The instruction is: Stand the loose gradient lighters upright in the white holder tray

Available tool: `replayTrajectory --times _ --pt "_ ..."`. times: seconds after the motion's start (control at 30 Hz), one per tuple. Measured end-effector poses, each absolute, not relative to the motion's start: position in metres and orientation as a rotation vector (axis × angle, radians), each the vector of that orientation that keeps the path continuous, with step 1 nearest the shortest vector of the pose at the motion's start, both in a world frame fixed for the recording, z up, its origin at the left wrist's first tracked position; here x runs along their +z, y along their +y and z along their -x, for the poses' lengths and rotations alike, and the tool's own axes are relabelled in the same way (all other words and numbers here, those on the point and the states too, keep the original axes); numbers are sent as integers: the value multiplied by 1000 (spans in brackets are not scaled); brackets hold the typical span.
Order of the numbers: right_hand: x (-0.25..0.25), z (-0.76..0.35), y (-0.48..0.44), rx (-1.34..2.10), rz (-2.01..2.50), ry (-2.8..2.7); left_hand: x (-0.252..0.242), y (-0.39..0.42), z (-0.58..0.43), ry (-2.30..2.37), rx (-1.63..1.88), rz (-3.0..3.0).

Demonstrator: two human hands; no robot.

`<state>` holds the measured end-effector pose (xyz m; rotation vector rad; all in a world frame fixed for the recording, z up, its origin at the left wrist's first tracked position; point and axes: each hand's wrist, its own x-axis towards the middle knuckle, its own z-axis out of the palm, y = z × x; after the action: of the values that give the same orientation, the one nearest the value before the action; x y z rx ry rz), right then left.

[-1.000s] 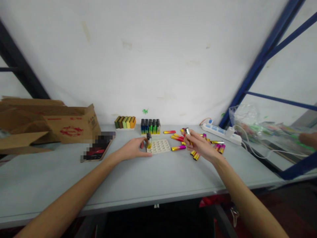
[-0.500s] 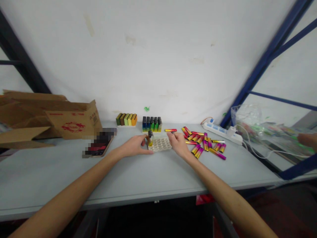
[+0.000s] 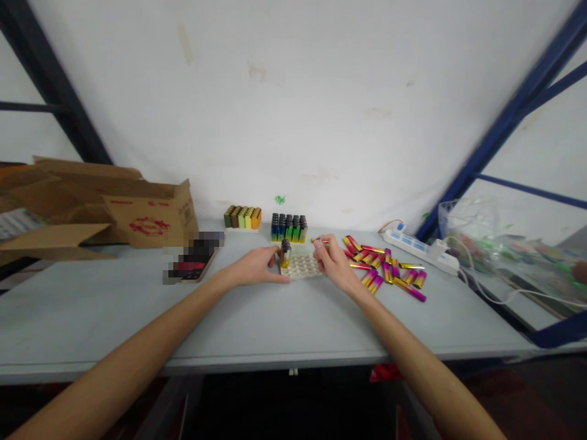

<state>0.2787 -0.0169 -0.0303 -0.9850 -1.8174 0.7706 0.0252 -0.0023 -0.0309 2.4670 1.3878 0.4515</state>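
Observation:
A white tray (image 3: 305,266) with rows of round holes lies in front of me. At its left end stand a few yellowish lighters (image 3: 285,254) with dark tops. My left hand (image 3: 257,267) is closed on the tray's left end, thumb along the front edge and fingers behind. Over the right end, my right hand (image 3: 336,264) has its fingers curled together in a pinch; what they hold, if anything, is hidden. Just behind those fingers shows part of a red and gold lighter (image 3: 324,241). Several shiny purple, gold and red lighters (image 3: 387,269) lie scattered to the right.
Behind the tray stands a block of blue and green lighters (image 3: 288,228); left of it is another block of green-to-orange ones (image 3: 243,218). A phone (image 3: 195,260) and an open cardboard box (image 3: 151,214) are leftward. A power strip (image 3: 419,249) with cables lies right, by a blue frame (image 3: 486,140).
The whole view has shifted slightly, moving the scene rightward. My right hand has lifted a little at the tray's right end; my left hand keeps its hold. Another person's hand at far right has mostly left view.

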Motion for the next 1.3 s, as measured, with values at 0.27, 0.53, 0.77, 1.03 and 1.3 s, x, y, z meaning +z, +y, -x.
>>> replayTrajectory --times 0.27,0.53,0.77,1.03,1.3 --pt "-9 -259 -13 431 848 -2105 -33 -3 -25 1368 468 -2462" --pt "-20 -249 -3 472 800 -2209 -33 -3 -25 1344 467 -2478" --pt "-21 -261 5 381 747 -2323 -35 -1 -24 1356 453 -2496" --pt "-20 -264 2 457 751 -2305 -33 -2 -24 1364 449 -2485" --pt "-28 -264 -2 446 768 -2301 -35 0 -23 1377 472 -2475"
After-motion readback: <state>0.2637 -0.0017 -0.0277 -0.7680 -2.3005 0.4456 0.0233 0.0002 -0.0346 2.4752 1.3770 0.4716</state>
